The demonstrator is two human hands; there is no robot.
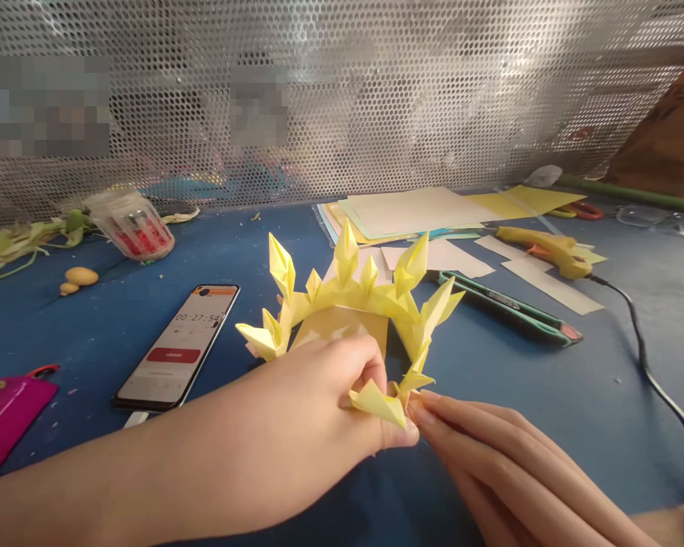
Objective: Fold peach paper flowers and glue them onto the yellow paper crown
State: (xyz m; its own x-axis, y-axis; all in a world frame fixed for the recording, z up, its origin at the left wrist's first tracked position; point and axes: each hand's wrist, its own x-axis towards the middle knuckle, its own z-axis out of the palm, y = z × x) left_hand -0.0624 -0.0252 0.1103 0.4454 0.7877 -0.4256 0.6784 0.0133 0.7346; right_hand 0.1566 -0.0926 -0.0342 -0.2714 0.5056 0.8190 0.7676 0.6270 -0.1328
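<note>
Two bare hands work at a blue table; I stand nearby, taking twelve o'clock as straight ahead of the person. Nearest, at six o'clock, the left hand (313, 425) pinches the near end of a spiky yellow paper ring (345, 292) between thumb and fingers. From five o'clock, the right hand (490, 448) grips the same end with its fingertips, close against the left thumb.

The ring sits mid-table, just beyond the hands. It looks well advanced: its far arc is a curved band with folded points fixed on, three tall and two small. More points stand along both sides, too overlapped to count surely. The near stretch seems the unfinished part; the left hand hides whether the band is closed there. One tan sheet (370, 323) lies inside the curve.

Farther out, one pink pouch (11, 418) is at eight o'clock and one phone (176, 349) at nine, its timer showing. One green and black cutter (507, 308) lies at three. At ten are two small yellowish lumps (81, 276), then one clear jar (134, 228) of red bits, tilted, beside pale stalks (28, 239). At two, one yellow glue gun (552, 251) rests by loose paper strips, with one pair of red-handled scissors (586, 210) behind. At one, layered paper sheets (410, 211) overlap, their number unclear. Farthest, at twelve, rises one perforated metal screen (347, 91).
</note>
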